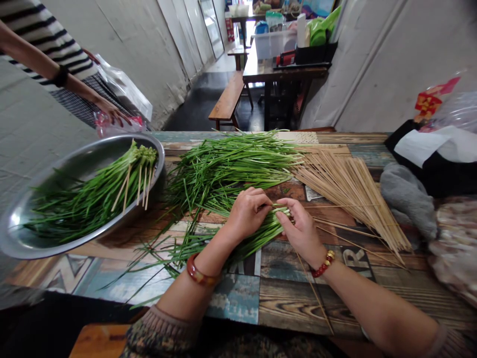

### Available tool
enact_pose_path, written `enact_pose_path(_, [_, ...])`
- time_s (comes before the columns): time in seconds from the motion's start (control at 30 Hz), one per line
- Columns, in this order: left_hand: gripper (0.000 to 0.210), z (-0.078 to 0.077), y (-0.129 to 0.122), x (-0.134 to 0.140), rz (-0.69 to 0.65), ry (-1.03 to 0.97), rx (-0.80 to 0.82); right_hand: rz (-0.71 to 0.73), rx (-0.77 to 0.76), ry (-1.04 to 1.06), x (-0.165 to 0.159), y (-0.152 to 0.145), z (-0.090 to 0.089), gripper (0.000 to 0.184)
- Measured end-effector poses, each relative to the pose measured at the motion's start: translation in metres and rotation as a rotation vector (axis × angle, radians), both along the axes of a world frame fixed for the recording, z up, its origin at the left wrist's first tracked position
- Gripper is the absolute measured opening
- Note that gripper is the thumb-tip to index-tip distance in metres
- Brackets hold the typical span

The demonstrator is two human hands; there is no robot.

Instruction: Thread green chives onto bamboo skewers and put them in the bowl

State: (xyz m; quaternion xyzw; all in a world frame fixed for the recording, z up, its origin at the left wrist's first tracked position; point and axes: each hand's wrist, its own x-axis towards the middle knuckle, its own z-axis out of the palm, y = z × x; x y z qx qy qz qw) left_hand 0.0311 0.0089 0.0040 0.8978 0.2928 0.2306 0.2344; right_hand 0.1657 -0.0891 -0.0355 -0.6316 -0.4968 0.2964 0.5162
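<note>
My left hand (pixel 246 213) and my right hand (pixel 299 229) meet over a bunch of green garlic chives (pixel 265 232), both closed on its pale stem ends. A thin bamboo skewer (pixel 316 296) slants down from beneath my right hand toward the table's front edge. Just beyond my hands lies a larger pile of loose chives (pixel 234 166), pale ends to the right. Many bamboo skewers (pixel 357 199) are fanned out right of the pile, with a few strays near my right hand. At the left, a metal basin (pixel 84 169) holds skewered chives (pixel 100 186).
A person in a striped top (pixel 48 44) stands beyond the basin, one hand (pixel 112 110) on a pink plastic bag. Along the right edge sit a grey cloth-like bundle (pixel 406 196) and a bulging plastic bag (pixel 456 243). Behind are a bench (pixel 229 94) and another table (pixel 257 67).
</note>
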Motion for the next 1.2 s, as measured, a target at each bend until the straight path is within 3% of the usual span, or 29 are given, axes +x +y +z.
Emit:
enact_pose_path(0.3, [0.016, 0.008, 0.004, -0.006, -0.092, 0.003, -0.140, -0.008, 0.001, -0.011, 0.003, 0.001, -0.004, 0.019])
enact_pose_path(0.43, [0.026, 0.010, 0.006, -0.010, 0.000, 0.152, -0.060, 0.003, 0.002, 0.015, 0.004, 0.001, -0.004, 0.021])
enact_pose_path(0.5, [0.027, 0.009, 0.007, -0.010, -0.017, 0.187, -0.056, 0.011, 0.005, 0.028, 0.004, 0.001, -0.004, 0.023])
enact_pose_path(0.63, [0.025, 0.005, 0.007, -0.009, -0.086, 0.150, -0.102, 0.034, -0.003, 0.051, 0.004, 0.000, -0.003, 0.029])
enact_pose_path(0.77, [0.019, 0.004, 0.008, -0.009, -0.048, 0.070, -0.135, 0.064, 0.002, 0.057, 0.003, 0.000, -0.003, 0.039])
enact_pose_path(1.03, [0.016, 0.006, 0.006, -0.009, -0.094, -0.116, -0.485, 0.030, 0.067, 0.061, 0.002, -0.001, -0.003, 0.043])
enact_pose_path(1.2, [0.017, 0.005, 0.002, -0.005, -0.089, -0.173, -0.610, 0.007, 0.058, 0.007, 0.002, -0.002, -0.003, 0.041])
